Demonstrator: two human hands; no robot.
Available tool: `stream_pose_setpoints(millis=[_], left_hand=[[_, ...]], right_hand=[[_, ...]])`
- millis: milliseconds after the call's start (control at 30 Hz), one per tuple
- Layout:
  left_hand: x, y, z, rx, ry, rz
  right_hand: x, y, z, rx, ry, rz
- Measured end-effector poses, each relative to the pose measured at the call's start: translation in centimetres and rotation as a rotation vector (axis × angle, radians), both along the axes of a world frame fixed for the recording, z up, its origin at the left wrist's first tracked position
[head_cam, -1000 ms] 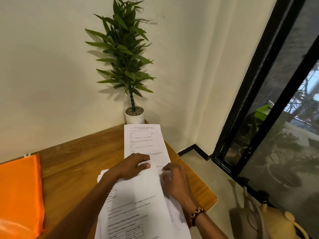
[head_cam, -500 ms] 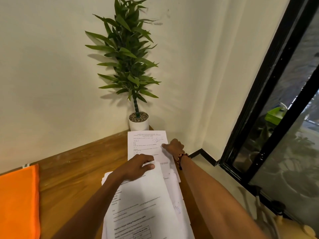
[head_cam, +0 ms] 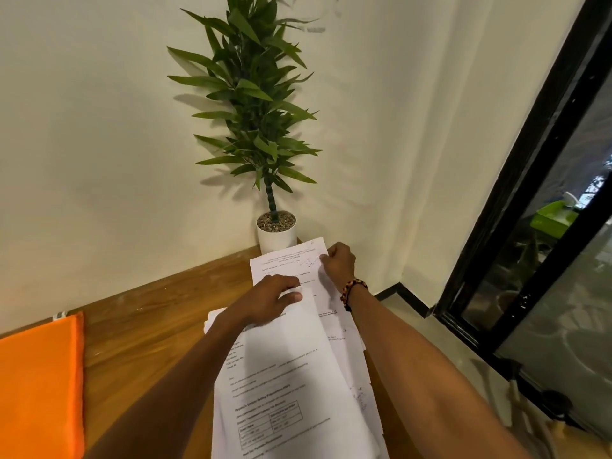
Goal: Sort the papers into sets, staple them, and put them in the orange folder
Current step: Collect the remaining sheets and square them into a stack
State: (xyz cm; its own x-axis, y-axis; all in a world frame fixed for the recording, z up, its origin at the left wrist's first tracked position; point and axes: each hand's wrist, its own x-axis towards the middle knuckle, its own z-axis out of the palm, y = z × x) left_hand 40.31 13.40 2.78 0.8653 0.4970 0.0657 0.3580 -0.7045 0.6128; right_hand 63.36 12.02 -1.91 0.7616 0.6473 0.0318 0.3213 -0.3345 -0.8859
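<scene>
A loose pile of white printed papers lies on the wooden table in front of me. My left hand presses flat on the top of the pile, thumb out. A separate printed sheet sits farther back, near the plant pot. My right hand pinches that sheet's top right corner, which is lifted off the table. The orange folder lies flat at the table's left edge, well away from both hands. No stapler is visible.
A potted green plant in a white pot stands at the table's back corner, just behind the far sheet. The cream wall runs behind it. At the right, the table ends above the floor, beside a black-framed glass door.
My right hand left the pile's right side, reached to the far sheet, and now grips and lifts its top right corner. My left hand stayed on the pile.
</scene>
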Motion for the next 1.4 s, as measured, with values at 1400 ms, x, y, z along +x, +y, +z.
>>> stream_pose_setpoints(millis=[1400], left_hand=[[-14.2, -1.8, 20.0, 0.368, -0.339, 0.141]], right_hand=[[-16.3, -19.0, 0.7, -0.285, -0.298, 0.296]])
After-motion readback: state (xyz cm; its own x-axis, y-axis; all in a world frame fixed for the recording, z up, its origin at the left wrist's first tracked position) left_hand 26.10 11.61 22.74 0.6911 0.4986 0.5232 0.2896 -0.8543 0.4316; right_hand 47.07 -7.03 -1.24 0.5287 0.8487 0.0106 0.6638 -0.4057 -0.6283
